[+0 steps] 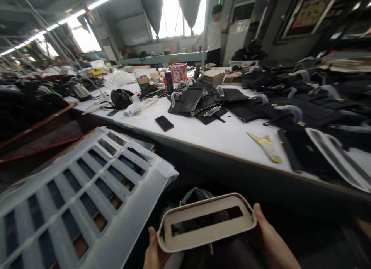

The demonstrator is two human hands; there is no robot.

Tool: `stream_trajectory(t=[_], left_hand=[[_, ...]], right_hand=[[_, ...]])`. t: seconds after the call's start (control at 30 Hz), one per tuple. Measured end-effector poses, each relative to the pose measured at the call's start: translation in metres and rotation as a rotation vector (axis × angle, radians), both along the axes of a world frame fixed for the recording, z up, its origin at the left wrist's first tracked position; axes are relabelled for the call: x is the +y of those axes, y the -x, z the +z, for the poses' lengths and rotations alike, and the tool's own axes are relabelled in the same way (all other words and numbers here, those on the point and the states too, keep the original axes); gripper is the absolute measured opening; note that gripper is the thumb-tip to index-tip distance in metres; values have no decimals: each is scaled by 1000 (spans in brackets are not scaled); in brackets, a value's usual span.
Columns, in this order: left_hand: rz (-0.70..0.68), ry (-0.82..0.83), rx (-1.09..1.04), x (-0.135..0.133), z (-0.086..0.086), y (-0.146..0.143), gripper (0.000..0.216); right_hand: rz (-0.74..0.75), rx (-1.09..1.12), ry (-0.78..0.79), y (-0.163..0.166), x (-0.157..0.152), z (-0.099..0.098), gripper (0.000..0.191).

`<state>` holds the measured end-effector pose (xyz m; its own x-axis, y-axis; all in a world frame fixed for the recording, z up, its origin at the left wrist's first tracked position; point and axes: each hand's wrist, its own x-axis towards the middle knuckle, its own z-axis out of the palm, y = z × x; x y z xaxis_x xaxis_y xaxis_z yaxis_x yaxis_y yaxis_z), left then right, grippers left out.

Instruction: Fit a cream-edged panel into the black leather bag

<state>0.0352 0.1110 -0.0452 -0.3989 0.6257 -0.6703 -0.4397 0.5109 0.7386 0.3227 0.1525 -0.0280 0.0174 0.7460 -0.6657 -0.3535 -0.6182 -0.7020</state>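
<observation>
At far left, just off the desk's near edge, a pale slotted tray is seen, with two white-rimmed dark pieces laid at its far end. Toward the desk's left end, a small black bag is noted. Below, the left end of a slotted cream piece is clasped by the left grip; the piece is held tilted, in front of the desk's near edge, and a looped handle is seen behind it. A dark phone is laid by that edge. Dark bag parts are heaped farther in. A yellow-ended tube is placed near the same edge. The cream piece's right end is grasped by the right grip. White-rimmed strips are laid at the near right edge.
</observation>
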Motion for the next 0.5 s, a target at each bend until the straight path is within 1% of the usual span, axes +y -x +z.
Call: stream_trajectory(t=[0.03,0.07,0.1,0.17,0.23,0.3,0.37,0.43,0.5], left_hand=[[-25,-9,15,-4,4,6,81],[-86,-29,66,-7,11,11,86],[-182,-51,159,-9,18,15,87],[-432,-72,446,-9,38,21,80],[-661,-48,734,-5,58,25,65],[-833,31,950,4,76,27,49],[-962,134,1103,14,89,28,39],[-1062,207,1207,24,96,29,35],[-1132,231,1253,30,97,32,34]], right_hand=[[26,-140,-23,-5,-1,1,71],[68,-278,-62,-9,-1,1,70],[113,-406,-111,-13,0,2,68],[215,-602,-208,-17,2,3,61],[286,-741,-268,-19,6,7,55],[325,-834,-282,-20,12,11,57],[382,-869,-261,-20,18,14,63],[443,-884,-237,-20,24,17,65],[467,-914,-245,-18,27,20,63]])
